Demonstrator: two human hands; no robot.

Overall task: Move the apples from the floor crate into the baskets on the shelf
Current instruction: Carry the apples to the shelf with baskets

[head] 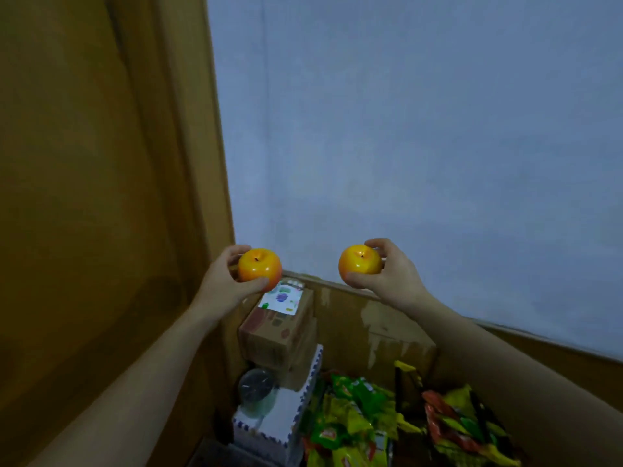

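I hold two yellow-orange apples up in front of a pale blue wall. My left hand (225, 276) grips the left apple (260, 269), thumb under it and fingers behind. My right hand (387, 271) grips the right apple (359, 264), thumb below and fingers curled over its top. Both apples show their stem ends towards me. The floor crate and the shelf baskets are out of view.
A brown wooden panel (101, 197) rises at the left. Below the hands stand stacked cardboard boxes (279, 335), a clear round lid (256, 384) and a white carton (279, 419). Green, yellow and red snack packets (364, 419) lie in a wooden compartment (381, 325).
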